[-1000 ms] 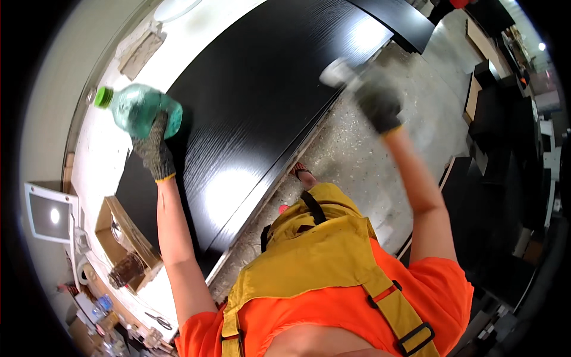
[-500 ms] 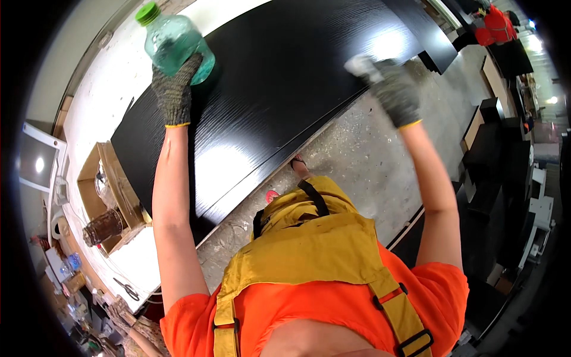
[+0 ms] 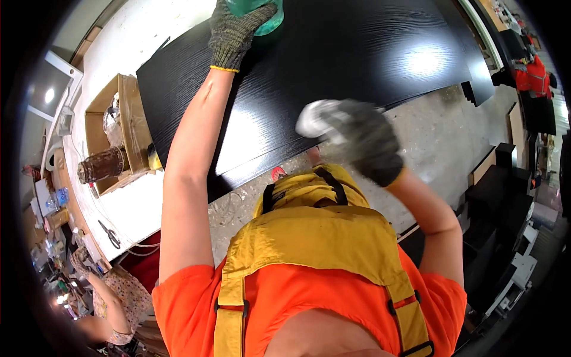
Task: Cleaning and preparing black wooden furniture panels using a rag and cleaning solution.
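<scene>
Over the last second, the green-tinted bottle [image 3: 275,22] has travelled from the left edge of the black panel [image 3: 357,47] to well inside it; my gloved left fingers [image 3: 259,16] are wrapped round it, and its cap is now out of view. My right fingers [image 3: 360,122], gloved too and blurred by motion, are closed on a white wad [image 3: 321,119], probably cloth. That wad has come back towards me from farther along and is now at the panel's near edge; contact cannot be confirmed. Panel lies flat on the white desk [image 3: 178,30]. Judgement: bottle and wad now both sit over the panel, so work appears centred there, neither item set down. Whether the panel's surface has changed: cannot tell.
</scene>
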`<state>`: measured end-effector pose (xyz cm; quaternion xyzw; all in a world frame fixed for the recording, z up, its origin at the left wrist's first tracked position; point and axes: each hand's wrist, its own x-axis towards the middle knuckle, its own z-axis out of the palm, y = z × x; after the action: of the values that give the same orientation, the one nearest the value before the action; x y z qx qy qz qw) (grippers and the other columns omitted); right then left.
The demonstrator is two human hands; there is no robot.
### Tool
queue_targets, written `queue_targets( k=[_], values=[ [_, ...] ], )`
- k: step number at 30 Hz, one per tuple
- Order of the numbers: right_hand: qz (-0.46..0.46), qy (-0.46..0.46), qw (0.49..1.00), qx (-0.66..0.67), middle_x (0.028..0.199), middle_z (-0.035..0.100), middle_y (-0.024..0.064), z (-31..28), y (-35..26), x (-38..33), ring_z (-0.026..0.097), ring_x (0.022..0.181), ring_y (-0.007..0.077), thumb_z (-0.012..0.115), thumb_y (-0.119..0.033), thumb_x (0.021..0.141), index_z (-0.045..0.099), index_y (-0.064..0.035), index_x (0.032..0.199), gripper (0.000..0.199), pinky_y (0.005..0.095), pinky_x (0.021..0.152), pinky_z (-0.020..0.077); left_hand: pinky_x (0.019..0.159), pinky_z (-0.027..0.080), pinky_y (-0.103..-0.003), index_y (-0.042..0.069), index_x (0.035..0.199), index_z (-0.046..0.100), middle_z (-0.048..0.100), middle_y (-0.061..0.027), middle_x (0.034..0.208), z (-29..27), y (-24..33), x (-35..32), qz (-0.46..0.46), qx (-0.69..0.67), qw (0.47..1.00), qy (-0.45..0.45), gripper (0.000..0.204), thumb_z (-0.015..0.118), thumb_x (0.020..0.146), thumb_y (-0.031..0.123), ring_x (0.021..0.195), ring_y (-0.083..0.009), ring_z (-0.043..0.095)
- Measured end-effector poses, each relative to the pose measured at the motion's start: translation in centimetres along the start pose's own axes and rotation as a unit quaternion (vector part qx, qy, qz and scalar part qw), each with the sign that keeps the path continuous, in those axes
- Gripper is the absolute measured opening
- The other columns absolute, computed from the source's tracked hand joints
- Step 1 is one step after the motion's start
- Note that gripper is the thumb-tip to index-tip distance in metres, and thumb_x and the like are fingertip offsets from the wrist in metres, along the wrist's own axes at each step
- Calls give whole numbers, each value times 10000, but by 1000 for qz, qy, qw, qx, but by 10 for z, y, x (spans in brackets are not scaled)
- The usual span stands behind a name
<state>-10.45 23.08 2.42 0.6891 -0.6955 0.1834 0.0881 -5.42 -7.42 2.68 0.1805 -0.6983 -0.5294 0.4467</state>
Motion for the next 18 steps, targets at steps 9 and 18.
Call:
queue_targets(
  k=[9,18],
  values=[
    [5,-129,987,-95,1227,553,73,-16,-29,14,537,1082,246,589,-326,901,574,-180,1278,404,507,978,423,931,495,-334,43,1300,499,642,-93,1155,5,-16,10,30,-12,999,3,697,838,696,116,1069,-189,608],
    [63,-253,954,-149,1159,563,82,-53,13,5,549,1035,230,581,-174,851,583,-118,1213,366,371,896,447,940,487,-337,42,1274,525,646,-102,1157,-1,-8,3,31,11,999,7,671,836,687,139,1072,-200,610]
  ],
)
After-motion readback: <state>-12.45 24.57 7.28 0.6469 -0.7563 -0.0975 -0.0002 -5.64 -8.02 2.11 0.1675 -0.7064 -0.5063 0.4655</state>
